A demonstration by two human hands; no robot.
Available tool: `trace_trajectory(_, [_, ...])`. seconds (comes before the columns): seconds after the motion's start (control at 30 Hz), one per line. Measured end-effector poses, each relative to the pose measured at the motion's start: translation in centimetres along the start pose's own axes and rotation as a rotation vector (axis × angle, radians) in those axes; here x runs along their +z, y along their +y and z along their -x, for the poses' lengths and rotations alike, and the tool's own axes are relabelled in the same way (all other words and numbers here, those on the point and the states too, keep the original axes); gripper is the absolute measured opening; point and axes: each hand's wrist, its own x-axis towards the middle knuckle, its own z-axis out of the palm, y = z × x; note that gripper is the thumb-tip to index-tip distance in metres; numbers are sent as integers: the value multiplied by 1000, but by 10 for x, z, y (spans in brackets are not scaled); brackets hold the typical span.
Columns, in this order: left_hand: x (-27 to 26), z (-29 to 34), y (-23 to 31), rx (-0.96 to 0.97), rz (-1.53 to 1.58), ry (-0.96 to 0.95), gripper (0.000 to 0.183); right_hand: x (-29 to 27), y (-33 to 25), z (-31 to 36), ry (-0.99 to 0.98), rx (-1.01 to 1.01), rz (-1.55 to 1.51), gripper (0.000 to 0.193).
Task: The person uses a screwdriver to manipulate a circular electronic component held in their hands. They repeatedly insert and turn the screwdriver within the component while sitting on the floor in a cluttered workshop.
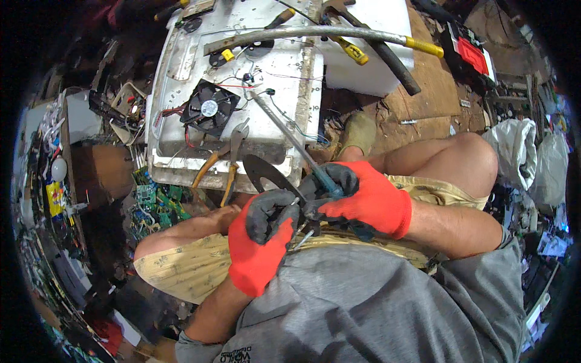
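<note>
R hand [369,202], in a red glove w/ black palm, is closed round the blue handle of a screwdriver [281,125]. Handle sits in the curled fingers; shaft runs fwd & to the L, out past the fingers, tip up over the surface [275,136]. Can't tell if the tip touches anything there.

L hand [261,239], same type of glove, is just L of the R hand & a bit nearer the body. Its fingers are curled, gripping a dark part [264,171] btwn thumb & fingertips. The part is flat & curved w/ an opening; it sticks out fwd & L of the fingers, its other end btwn the 2 hands. R thumb is right by that end; contact unclear. A thin metal rod [302,240] shows just below the hands, over the lap.

Pliers [238,143] lie nearest the L hand on the surface, fwd of it, handles over the near edge. Beyond: black fan [209,109] w/ red wires. Farther off: grey tube [315,31] w/ yellow end, hammer [387,57], yellow-handled driver [353,52]. Green circuit boards [148,196] lie L of the surface's near corner; white bags [514,151] far R.
</note>
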Motion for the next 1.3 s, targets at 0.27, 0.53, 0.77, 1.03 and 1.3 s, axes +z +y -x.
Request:
trace_trajectory(0.27, [1,6,-4,49,-21,29,41,3,-7,6,-48,-49,-142,23])
trace_trajectory(0.53, [-3,6,0,295,-299,98,40,6,0,4,-118,-57,-88,36])
trace_trajectory(0.77, [-13,5,-6,410,-478,91,33,11,3,1,-124,-142,-27,47])
trace_trajectory(1.03, [-20,0,-3,478,-591,33,31,14,-1,2,-166,-97,-48,46])
trace_trajectory(1.3, [-16,6,-4,217,-222,132,26,16,4,0,-159,-176,-55,53])
